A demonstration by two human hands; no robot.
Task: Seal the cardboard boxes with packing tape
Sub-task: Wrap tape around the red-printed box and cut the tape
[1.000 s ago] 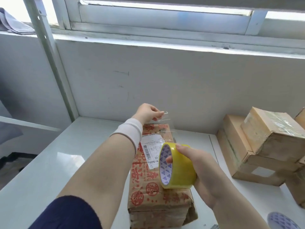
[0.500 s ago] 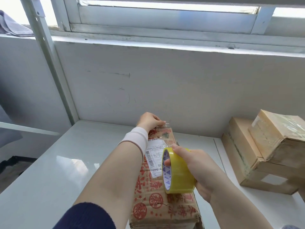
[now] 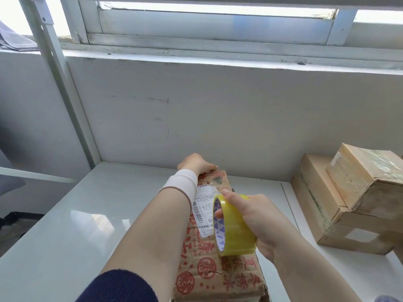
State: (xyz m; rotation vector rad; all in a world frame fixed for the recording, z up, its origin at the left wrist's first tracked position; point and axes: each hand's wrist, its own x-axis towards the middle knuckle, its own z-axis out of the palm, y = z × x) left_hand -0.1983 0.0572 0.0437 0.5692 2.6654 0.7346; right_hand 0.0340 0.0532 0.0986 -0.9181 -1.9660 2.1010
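On the white table the printed cardboard box lies with its long axis running away from the person toward the wall. The left hand sits at the far end, fingers bent together over the edge, holding down the strip of tape. The nearer right hand grips the yellow tape roll above mid-box, thumb in the core, so the pull likely runs back along that axis.

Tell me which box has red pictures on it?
The long middle box. The upper box and lower box stacked on the right are plain brown.
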